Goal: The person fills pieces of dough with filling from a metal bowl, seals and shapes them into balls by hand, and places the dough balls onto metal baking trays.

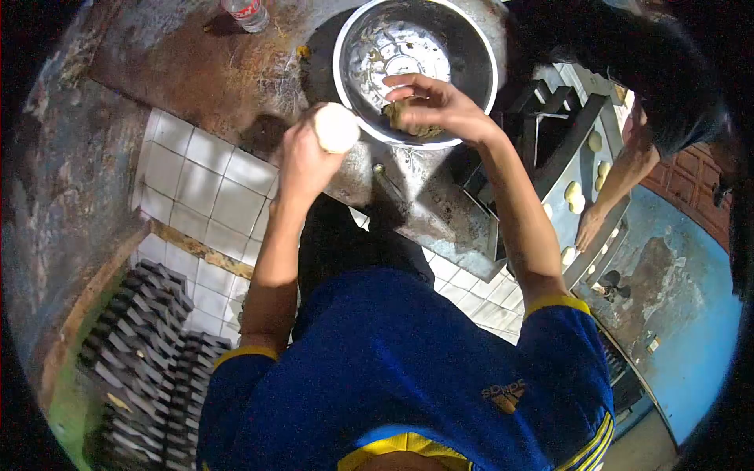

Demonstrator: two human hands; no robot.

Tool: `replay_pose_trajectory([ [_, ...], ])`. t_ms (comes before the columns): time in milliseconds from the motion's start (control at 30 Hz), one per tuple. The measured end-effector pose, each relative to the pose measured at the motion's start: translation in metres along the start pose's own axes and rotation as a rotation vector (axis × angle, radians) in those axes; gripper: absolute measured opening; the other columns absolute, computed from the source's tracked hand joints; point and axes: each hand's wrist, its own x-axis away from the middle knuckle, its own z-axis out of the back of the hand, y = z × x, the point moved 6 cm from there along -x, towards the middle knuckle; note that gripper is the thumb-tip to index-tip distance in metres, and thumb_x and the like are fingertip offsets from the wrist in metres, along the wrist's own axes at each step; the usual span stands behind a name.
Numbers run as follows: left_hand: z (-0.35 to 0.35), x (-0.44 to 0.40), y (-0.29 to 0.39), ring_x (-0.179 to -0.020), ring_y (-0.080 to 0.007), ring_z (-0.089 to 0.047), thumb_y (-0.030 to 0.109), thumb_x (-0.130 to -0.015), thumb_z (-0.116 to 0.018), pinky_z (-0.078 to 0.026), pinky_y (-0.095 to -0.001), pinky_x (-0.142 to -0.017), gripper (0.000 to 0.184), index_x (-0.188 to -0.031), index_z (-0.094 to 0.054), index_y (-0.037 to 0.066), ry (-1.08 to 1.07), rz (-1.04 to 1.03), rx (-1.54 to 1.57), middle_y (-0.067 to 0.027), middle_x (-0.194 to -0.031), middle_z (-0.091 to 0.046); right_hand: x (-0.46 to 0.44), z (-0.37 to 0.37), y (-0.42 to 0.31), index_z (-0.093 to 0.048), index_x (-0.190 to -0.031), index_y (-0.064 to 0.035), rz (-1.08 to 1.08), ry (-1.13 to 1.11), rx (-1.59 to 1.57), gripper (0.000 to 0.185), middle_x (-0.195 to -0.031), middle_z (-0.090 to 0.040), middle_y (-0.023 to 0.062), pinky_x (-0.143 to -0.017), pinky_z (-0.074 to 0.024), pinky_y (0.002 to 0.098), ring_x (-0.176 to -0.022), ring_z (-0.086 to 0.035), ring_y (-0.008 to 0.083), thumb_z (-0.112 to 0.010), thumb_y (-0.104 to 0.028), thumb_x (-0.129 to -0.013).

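My left hand (309, 157) is closed around a round piece of pale dough (337, 128), held up beside the left rim of a metal bowl. My right hand (444, 114) is over the near side of that bowl (493, 78), with its fingers curled about a brownish-green clump of filling (402, 112). Motion smears those fingers slightly. Smears and bits of the same dark filling cling to the bowl's bottom.
A clear plastic bottle with a red label (247, 12) stands on the worn tabletop (196, 71). To the right, another person's hand (589, 228) reaches over a metal surface with several dough pieces (575, 196). Stacked dark slats (149, 361) lie at lower left.
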Motion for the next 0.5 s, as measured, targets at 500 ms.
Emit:
replay_pose_trajectory([
  [500,-0.087,0.029,0.139,-0.096,-0.0302,-0.078,0.021,-0.079,-0.089,-0.059,-0.0405,-0.085,0.046,-0.115,-0.070,-0.002,-0.487,-0.158,0.353,-0.0177,-0.104,-0.078,0.192,-0.035,-0.097,-0.062,-0.143,-0.0066,0.556,0.339,0.685,0.073,-0.129,-0.062,0.0163,-0.105,-0.0512,0.0404,-0.119,-0.063,0.0325,-0.090,-0.025,-0.078],
])
